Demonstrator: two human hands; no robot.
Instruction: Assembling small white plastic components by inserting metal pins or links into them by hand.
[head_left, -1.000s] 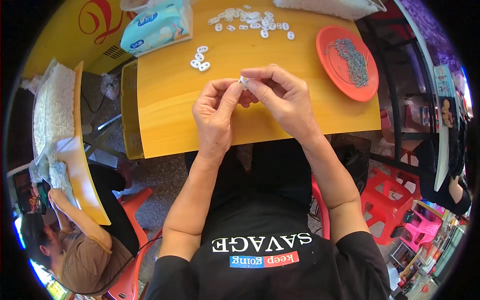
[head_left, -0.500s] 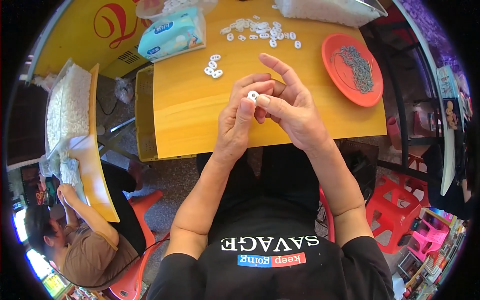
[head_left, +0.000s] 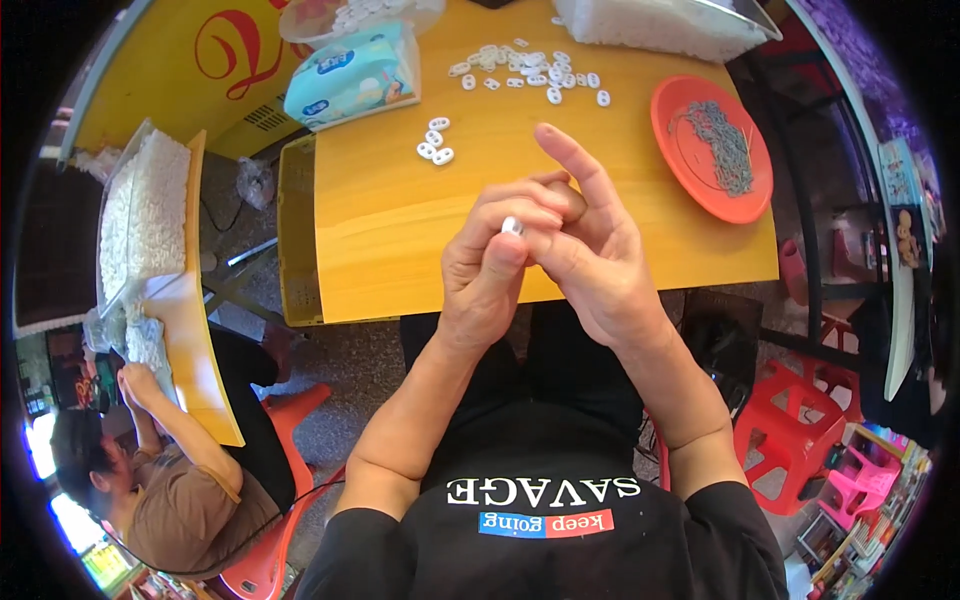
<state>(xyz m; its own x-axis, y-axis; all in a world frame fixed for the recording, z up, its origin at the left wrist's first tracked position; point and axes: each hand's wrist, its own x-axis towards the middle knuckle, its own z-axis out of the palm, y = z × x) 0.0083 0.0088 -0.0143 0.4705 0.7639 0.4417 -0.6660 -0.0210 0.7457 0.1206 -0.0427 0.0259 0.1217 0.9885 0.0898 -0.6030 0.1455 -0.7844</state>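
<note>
Both hands meet just above the near edge of the yellow table (head_left: 400, 230), close under the eyes, which suits fiddly work on something so small. The left hand (head_left: 490, 275) is curled nearly closed, pinching a small white piece (head_left: 512, 226) between thumb and fingertips so that it peeks out at the top. The right hand (head_left: 590, 250) presses against the left, its lower fingers bent in around the same piece while the forefinger sticks out straight and free; whether it truly grips the piece cannot be told. More white pieces lie within reach: a trio (head_left: 435, 146) to the far left of the hands and a loose scatter (head_left: 525, 70) farther off. An orange plate (head_left: 690, 150) at the far right holds grey chain (head_left: 722, 145). A tissue pack (head_left: 350, 80) sits at the far left.
</note>
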